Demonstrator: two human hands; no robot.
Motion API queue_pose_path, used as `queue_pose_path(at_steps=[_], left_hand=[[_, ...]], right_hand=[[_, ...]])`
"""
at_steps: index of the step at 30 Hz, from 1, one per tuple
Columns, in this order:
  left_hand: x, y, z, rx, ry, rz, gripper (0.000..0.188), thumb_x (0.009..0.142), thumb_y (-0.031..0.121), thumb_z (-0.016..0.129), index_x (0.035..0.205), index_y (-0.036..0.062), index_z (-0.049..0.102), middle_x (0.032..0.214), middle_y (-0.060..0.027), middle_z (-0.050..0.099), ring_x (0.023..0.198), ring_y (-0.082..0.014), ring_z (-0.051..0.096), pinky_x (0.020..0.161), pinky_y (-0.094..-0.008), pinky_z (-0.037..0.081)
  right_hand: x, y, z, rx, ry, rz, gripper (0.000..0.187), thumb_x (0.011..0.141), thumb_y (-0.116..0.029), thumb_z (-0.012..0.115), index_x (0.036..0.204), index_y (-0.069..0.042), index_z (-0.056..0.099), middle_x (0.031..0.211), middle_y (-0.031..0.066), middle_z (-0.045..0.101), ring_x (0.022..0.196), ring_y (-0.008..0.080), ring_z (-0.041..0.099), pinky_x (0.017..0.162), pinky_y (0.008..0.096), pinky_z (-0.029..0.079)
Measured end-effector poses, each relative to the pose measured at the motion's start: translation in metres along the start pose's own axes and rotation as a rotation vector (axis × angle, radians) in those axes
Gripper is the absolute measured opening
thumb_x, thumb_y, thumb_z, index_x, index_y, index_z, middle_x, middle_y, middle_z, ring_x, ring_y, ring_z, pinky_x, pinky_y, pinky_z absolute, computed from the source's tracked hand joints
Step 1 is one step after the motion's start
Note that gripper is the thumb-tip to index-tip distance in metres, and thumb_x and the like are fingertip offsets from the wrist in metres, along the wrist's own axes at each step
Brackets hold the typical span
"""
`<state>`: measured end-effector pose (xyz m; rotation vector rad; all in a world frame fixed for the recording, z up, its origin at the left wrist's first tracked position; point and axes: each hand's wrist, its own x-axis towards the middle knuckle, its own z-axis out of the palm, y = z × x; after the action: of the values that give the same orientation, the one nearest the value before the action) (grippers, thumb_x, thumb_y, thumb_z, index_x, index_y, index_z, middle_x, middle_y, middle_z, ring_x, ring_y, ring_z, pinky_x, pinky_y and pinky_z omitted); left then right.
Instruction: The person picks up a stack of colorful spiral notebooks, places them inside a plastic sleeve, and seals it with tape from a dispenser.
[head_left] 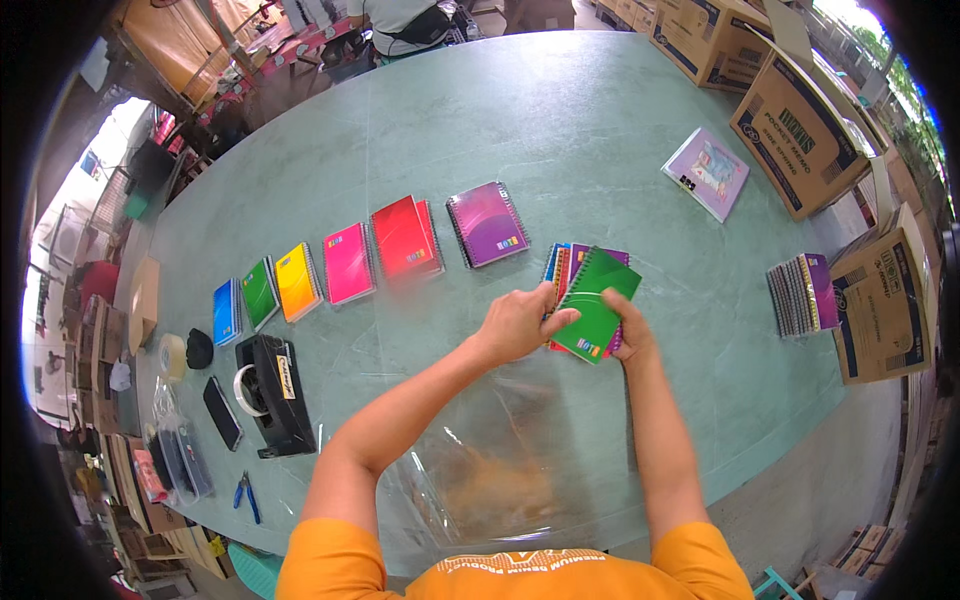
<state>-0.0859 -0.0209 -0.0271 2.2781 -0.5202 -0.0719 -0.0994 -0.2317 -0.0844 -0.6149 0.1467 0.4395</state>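
Note:
A green spiral notebook (598, 300) lies tilted over a fanned bunch of other notebooks (612, 256), with blue, red and purple covers peeking out. My right hand (632, 330) grips its right edge, thumb on the cover. At the spiral side, my left hand (520, 322) is closed on the edge, thumb on top and the other fingers partly hidden. To the left runs a row of small piles: a purple notebook (488, 224), red notebooks (405, 238), a pink notebook (348, 264), yellow notebooks (297, 282), green notebooks (260, 294) and blue notebooks (226, 312).
Clear plastic (490, 470) lies before me. Left are a black tape dispenser (285, 395), phone (222, 413), tape roll (173, 356) and blue pliers (246, 497). Right are a notebook stack (803, 295), a lilac notebook (706, 172) and cardboard boxes (800, 135). A person (410, 25) is beyond the table.

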Motion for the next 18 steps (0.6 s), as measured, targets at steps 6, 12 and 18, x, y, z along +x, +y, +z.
queue_pose_path(at_steps=[6, 12, 18], left_hand=[[0.037, -0.053, -0.071, 0.704, -0.018, 0.257, 0.048, 0.072, 0.003, 0.062, 0.119, 0.0079, 0.050, 0.123, -0.0147, 0.048, 0.117, -0.0287, 0.045, 0.097, -0.0372, 0.037], [0.054, -0.051, -0.077, 0.892, -0.507, 0.291, 0.082, 0.067, -0.009, 0.056, 0.140, 0.0146, 0.026, 0.143, -0.0148, 0.028, 0.133, -0.0277, 0.026, 0.110, -0.0376, 0.024], [0.063, -0.065, -0.092, 1.108, -0.463, 0.400, 0.070, 0.072, -0.003, 0.055, 0.137, 0.0098, 0.031, 0.133, -0.0176, 0.042, 0.123, -0.0305, 0.041, 0.101, -0.0369, 0.037]], right_hand=[[-0.004, 0.005, 0.008, -0.028, 0.051, -0.037, 0.047, 0.076, -0.014, 0.067, 0.117, -0.001, 0.048, 0.104, 0.0115, 0.059, 0.092, 0.0201, 0.061, 0.078, 0.0330, 0.052], [0.000, -0.002, -0.007, -0.009, -0.018, 0.085, 0.042, 0.077, -0.017, 0.066, 0.112, 0.000, 0.051, 0.097, 0.0111, 0.060, 0.086, 0.0194, 0.062, 0.073, 0.0318, 0.053], [-0.001, 0.001, 0.011, -0.115, 0.010, -0.022, 0.041, 0.079, -0.019, 0.066, 0.112, 0.000, 0.050, 0.099, 0.0113, 0.059, 0.087, 0.0185, 0.061, 0.073, 0.0326, 0.053]])
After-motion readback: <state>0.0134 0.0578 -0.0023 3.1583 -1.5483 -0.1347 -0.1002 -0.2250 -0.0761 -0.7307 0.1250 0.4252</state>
